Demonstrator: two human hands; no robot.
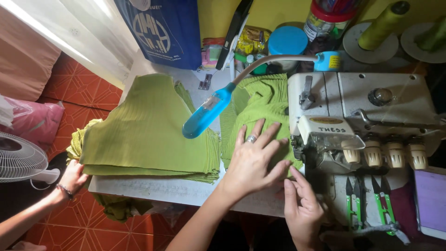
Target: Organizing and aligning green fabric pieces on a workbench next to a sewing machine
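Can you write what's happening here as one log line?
left hand: flat on green fabric | right hand: fingertips on fabric edge by sewing machine | another person's hand: at fabric stack

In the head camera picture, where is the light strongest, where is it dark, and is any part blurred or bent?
Head view: brightest at the white curtain top left, almost washed out; darkest under the table edge at the bottom. The left hand and right hand on the green fabric look sharp. The sewing machine at the right appears slightly bowed, as from a wide lens. The blue lamp head shows small glints.
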